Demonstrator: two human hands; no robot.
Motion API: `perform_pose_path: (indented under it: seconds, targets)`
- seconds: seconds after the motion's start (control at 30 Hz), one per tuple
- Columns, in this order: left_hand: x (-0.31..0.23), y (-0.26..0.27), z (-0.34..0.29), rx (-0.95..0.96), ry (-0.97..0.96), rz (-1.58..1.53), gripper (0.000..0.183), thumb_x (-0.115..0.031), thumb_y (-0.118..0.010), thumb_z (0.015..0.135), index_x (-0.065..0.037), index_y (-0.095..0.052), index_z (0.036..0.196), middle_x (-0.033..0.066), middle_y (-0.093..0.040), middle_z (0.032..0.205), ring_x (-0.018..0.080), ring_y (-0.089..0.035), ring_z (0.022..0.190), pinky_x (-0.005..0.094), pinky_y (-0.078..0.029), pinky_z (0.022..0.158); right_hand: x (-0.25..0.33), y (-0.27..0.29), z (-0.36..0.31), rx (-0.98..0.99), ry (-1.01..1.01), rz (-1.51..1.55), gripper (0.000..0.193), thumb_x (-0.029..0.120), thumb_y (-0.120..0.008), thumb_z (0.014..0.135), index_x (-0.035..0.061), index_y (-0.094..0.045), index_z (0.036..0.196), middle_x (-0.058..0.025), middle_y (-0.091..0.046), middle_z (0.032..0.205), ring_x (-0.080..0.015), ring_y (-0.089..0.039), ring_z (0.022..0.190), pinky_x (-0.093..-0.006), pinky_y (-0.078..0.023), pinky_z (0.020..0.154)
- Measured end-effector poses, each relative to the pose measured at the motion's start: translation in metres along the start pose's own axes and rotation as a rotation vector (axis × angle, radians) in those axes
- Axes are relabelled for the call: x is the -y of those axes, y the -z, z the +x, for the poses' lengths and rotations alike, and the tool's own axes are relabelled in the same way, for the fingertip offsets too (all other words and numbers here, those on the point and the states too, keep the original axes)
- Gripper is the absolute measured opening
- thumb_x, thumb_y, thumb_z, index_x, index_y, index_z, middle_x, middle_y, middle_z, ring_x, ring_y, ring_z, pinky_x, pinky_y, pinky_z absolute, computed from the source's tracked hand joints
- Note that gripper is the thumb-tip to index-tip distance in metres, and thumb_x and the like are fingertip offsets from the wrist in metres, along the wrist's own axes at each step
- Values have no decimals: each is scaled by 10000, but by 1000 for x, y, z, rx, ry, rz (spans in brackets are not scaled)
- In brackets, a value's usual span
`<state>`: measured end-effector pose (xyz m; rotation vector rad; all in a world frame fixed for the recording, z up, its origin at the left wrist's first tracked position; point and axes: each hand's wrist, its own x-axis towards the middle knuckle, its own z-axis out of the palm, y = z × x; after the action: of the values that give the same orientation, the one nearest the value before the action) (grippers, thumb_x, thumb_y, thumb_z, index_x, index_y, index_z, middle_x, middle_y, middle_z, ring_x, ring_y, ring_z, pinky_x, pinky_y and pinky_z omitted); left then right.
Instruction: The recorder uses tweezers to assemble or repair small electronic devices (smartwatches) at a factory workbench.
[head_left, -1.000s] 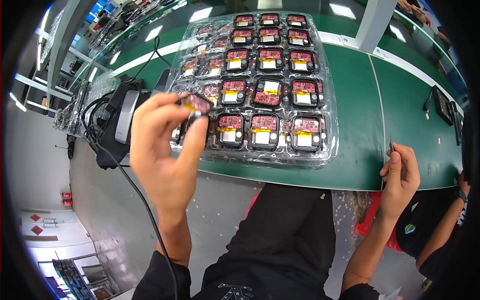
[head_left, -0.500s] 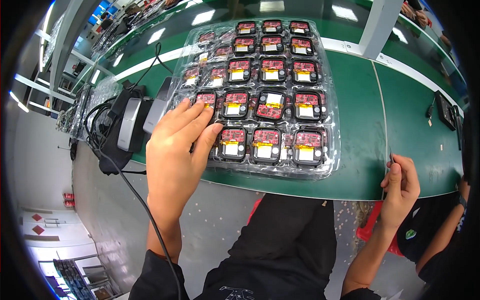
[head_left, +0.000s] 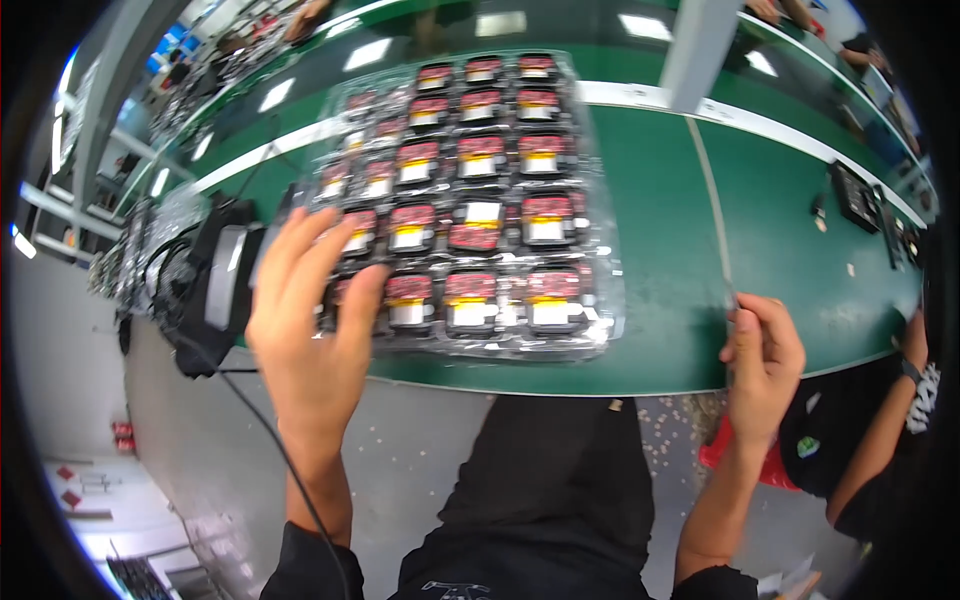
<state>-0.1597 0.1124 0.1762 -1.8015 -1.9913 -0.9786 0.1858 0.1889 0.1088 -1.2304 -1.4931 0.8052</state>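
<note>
A clear plastic tray [head_left: 608,300] lies on the green bench, holding rows of black-framed, watch-like device housings [head_left: 470,300] with red circuit boards, yellow strips and white patches. One housing [head_left: 482,222] is turned opposite to its neighbours. My left hand [head_left: 310,320] is open over the tray's near left side, fingers spread beside the leftmost housings and partly covering them; blur hides whether it touches one. Right of the tray, at the bench's front edge, my right hand [head_left: 762,365] pinches a thin, pointed metal tool [head_left: 731,299], much like tweezers, tip upward.
Black cables and a grey-and-black device [head_left: 226,275] sit left of the tray. A cable [head_left: 270,435] runs down past my left forearm. A black box [head_left: 855,195] lies at the far right. A metal post [head_left: 697,60] rises behind. Another person's arm [head_left: 875,440] is at right.
The whole view has shifted, so the bench and tray appear farther left, with blur. My left fingers are spread somewhat wider over the housings. My right hand keeps the metal tool.
</note>
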Motion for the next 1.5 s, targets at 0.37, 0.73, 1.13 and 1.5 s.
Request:
perform_pose_path:
  seconds: [0.37, 0.73, 1.13, 1.5]
  targets:
    - [-137, -100, -151, 596, -525, -1124, 226, -48, -743, 832, -58, -741, 1058, 56, -703, 930, 212, -683, 794, 327, -569, 738, 18, 8, 30, 178, -363, 25, 207, 161, -671, 1002, -43, -704, 1007, -19, -629, 732, -55, -570, 548, -226, -417, 474]
    - [-163, -144, -229, 1005, -120, -1440, 174, -29, -664, 919, -23, -717, 1085, 121, -718, 979, 308, -692, 867, 398, -570, 787, 14, 10, 26, 201, -375, 40, 205, 163, -685, 999, -41, -701, 1020, -34, -636, 748, -57, -586, 533, -222, -432, 439]
    - [-129, -131, -164, 688, -239, -666, 305, -29, -706, 764, -34, -725, 1068, 114, -668, 1149, 313, -599, 1188, 418, -517, 985, 12, 3, 25, 107, -263, 4, 189, 144, -691, 994, -43, -699, 1018, -25, -643, 743, -43, -558, 532, -206, -397, 431]
    - [-150, -156, -169, 509, -464, -20, 159, -149, -659, 785, -65, -716, 907, 52, -665, 1008, 206, -600, 1052, 396, -444, 981, 11, 6, 20, 123, -243, 73, 174, 134, -673, 1006, -27, -697, 1071, 8, -628, 685, -32, -562, 558, -202, -407, 456]
